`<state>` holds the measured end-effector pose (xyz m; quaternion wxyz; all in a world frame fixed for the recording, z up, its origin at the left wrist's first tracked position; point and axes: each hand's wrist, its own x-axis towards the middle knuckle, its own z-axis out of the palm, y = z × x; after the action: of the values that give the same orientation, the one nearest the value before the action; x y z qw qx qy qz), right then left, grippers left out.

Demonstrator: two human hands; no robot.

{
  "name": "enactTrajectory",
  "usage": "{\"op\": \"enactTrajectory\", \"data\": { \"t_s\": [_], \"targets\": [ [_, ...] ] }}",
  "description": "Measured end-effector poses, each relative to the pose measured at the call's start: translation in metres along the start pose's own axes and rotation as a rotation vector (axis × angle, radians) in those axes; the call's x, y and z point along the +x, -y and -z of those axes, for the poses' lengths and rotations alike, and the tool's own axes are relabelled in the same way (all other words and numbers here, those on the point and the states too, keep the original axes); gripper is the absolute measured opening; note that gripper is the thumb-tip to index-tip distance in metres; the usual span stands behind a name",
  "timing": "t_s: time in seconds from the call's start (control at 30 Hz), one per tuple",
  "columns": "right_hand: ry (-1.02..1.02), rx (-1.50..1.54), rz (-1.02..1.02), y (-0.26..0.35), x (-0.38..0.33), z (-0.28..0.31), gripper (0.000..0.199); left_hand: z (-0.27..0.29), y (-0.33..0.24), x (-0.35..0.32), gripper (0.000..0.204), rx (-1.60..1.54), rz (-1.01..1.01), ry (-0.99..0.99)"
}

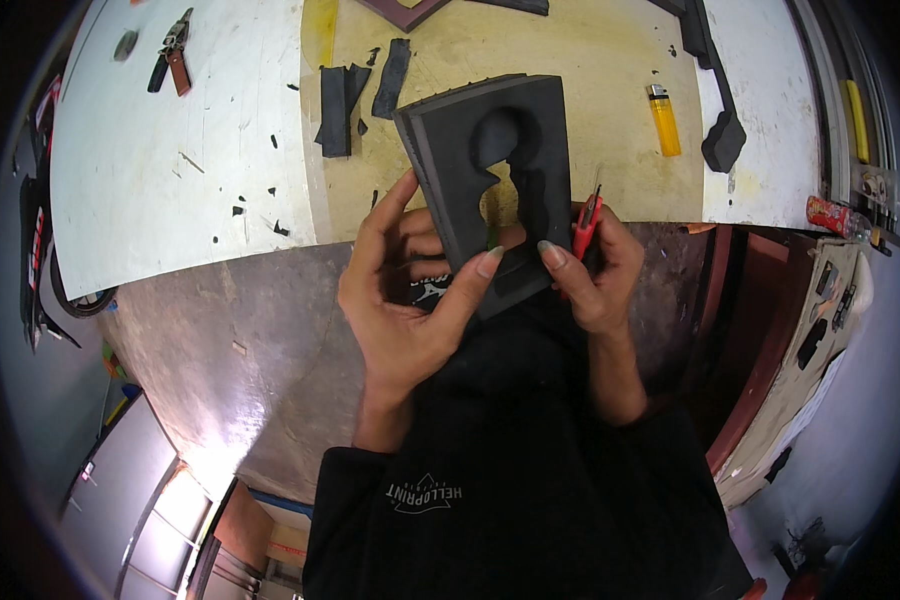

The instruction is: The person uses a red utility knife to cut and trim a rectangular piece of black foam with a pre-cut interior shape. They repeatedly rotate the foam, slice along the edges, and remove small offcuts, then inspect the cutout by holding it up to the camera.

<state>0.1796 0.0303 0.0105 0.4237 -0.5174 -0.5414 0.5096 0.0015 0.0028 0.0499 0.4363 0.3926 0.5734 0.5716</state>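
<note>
Foam block [490, 170], one, dark grey with a keyhole-shaped cutout, is held tilted above the workbench [170, 180]. Left hand [405, 290] grips its lower left edge, thumb pressed on the front face. Right hand [595, 275] clamps the lower right edge and also holds one red-handled cutter [586, 228] beside the fingers. Beyond the fingertips lie one yellow lighter [663, 120] and three black foam offcuts [342, 108].

bare white tabletop [170, 170] at left lies open; foam offcuts [342, 95] and a yellow lighter [663, 120] obstruct the tan board [610, 60] beyond.
</note>
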Motion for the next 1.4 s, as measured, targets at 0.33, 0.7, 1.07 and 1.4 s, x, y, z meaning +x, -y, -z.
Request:
{"op": "enactTrajectory", "data": {
  "t_s": [0.33, 0.7, 1.07, 1.4],
  "targets": [
    [-0.05, 0.024, -0.061, 0.002, -0.001, -0.004, 0.021, -0.004, -0.004, 0.0, 0.066, 0.05, -0.011, -0.01],
    [-0.071, 0.077, -0.108, 0.005, -0.001, -0.007, 0.023, -0.001, -0.001, 0.002, 0.068, 0.058, -0.018, 0.017],
    [0.136, 0.069, 0.291, -0.026, 0.004, 0.011, 0.056, 0.01, -0.003, 0.006, 0.065, -0.085, 0.061, -0.024],
    [0.094, 0.042, 0.313, -0.022, 0.002, 0.009, 0.052, 0.007, 0.002, 0.005, 0.066, -0.168, 0.077, 0.004]
  ]
}}
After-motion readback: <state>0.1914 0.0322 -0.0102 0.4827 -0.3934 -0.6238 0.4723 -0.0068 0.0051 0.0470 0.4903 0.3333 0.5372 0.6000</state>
